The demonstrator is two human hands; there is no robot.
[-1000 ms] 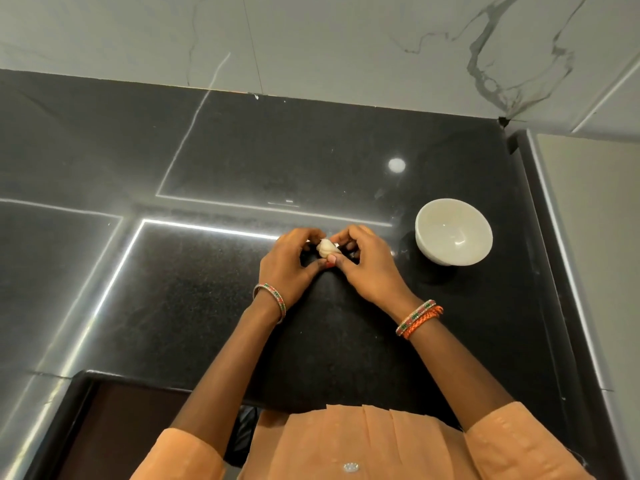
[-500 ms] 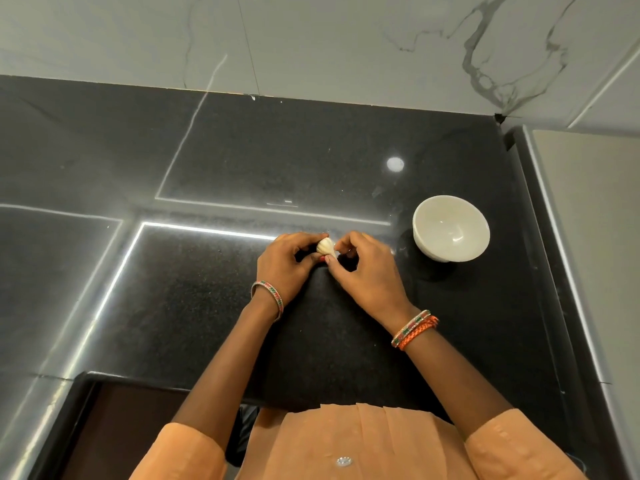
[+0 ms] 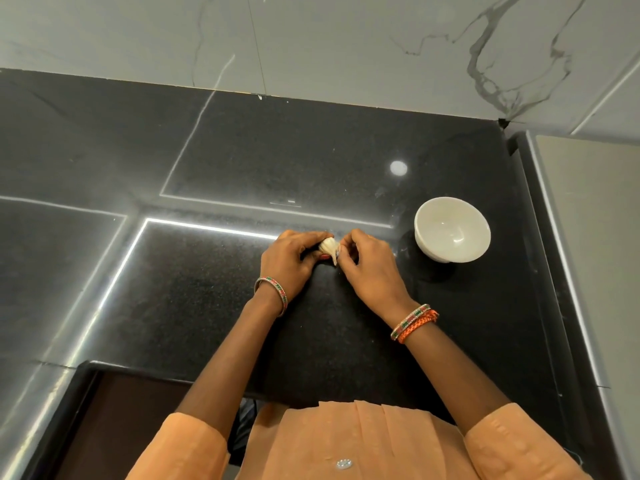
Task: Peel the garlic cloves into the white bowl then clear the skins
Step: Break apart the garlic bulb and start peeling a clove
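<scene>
Since the earlier frame, a strip of skin (image 3: pixel 334 259) had come loose from the garlic (image 3: pixel 328 245), pinched by the right hand (image 3: pixel 369 268); the left hand (image 3: pixel 289 259) kept its fingers curled round the bulb. The white bowl (image 3: pixel 452 229) sat nearby on the black table (image 3: pixel 207 299), below a marble wall (image 3: pixel 346 43).

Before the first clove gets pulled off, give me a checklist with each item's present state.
1. Garlic held by left hand: ok.
2. Right hand pinching the garlic's tip: ok.
3. White bowl upright, beside the right hand: ok.
4. Bowl free of skins: ok, nothing shows inside.
5. A clove loosened: cannot tell, fingers hide it.
6. Skins lying on the black counter: none show.
</scene>
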